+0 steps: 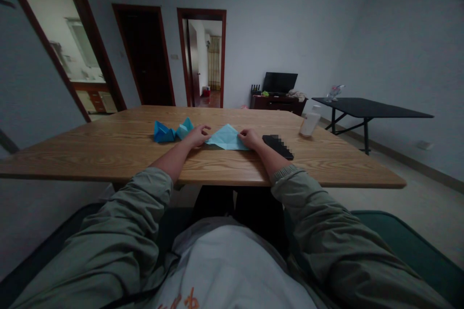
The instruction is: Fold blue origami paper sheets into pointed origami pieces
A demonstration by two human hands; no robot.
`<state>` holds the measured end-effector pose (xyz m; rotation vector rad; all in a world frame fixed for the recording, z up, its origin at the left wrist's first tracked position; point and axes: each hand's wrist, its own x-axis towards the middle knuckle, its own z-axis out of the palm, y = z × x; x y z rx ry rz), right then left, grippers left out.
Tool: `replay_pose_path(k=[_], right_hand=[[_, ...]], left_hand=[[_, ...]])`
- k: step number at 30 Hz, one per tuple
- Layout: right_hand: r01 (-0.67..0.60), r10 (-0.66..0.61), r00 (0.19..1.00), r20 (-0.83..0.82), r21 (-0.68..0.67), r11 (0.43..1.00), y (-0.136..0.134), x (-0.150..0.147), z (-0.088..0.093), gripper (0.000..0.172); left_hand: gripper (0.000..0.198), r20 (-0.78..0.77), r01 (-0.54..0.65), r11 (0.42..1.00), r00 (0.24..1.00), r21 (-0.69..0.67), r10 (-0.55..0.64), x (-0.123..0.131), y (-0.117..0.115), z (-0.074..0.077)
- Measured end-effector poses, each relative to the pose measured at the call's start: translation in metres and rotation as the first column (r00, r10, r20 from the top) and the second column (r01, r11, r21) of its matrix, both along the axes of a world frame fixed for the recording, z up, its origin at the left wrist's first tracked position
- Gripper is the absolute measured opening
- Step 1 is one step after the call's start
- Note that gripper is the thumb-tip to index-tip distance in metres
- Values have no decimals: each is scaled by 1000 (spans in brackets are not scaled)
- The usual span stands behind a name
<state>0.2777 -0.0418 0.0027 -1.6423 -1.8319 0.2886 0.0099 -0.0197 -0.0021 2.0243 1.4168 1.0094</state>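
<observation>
A light blue sheet of folded paper [227, 137] lies on the wooden table in front of me, its upper corner pointing away from me. My left hand [197, 136] is at the paper's left corner, fingers apart and the tips at or close to the edge. On the right side, my right hand [250, 138] has its fingers curled and pressed at the paper's edge. Just left of my left hand stand two folded paper shapes, a darker blue one [163, 132] and a lighter blue one [184, 128], the latter partly behind the hand.
A black flat object [278, 147], partly pixelated, lies beside my right forearm. Farther right stands a whitish translucent bottle [310, 121]. The wooden table [108, 154] has its front edge close to my body. A black folding table [377, 106] stands beyond at right.
</observation>
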Motion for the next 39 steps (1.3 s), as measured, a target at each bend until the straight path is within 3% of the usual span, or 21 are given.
replay_pose_path(k=[3, 7, 11, 16, 19, 22, 25, 29, 33, 39], right_hand=[[27, -12, 990, 140, -100, 995, -2, -1, -2, 23], [67, -45, 970, 240, -86, 994, -2, 1, -4, 23], [93, -67, 960, 274, -86, 992, -4, 3, -2, 27], [-79, 53, 954, 294, 79, 994, -13, -6, 6, 35], [-244, 235, 939, 253, 8, 970, -19, -11, 8, 40], [-332, 344, 926, 153, -98, 938, -22, -11, 10, 37], [-335, 349, 933, 89, -142, 932, -19, -4, 12, 28], [-264, 277, 959, 56, -173, 949, -12, 9, 15, 30], [-191, 199, 979, 38, -161, 968, -7, 17, 13, 27], [-179, 184, 982, 31, -133, 975, -3, 19, 6, 26]], left_hand=[[40, -261, 85, 996, 963, 39, -71, -3, -9, 5], [48, -386, 241, 971, 895, -2, -223, -2, -18, 11], [39, -450, 192, 980, 881, 58, -146, -1, -19, 10], [31, -431, 140, 986, 898, 91, -87, 1, -16, 9], [30, -395, 105, 991, 916, 80, -65, 0, -14, 9], [30, -387, 68, 994, 922, 83, -30, 0, -13, 9], [28, -401, 59, 992, 916, 113, -9, 0, -14, 10], [28, -386, 49, 993, 923, 108, -4, 0, -13, 10], [31, -296, 31, 997, 955, 70, -9, -4, -4, 5], [26, -158, 25, 997, 987, 80, -12, -11, 7, -4]])
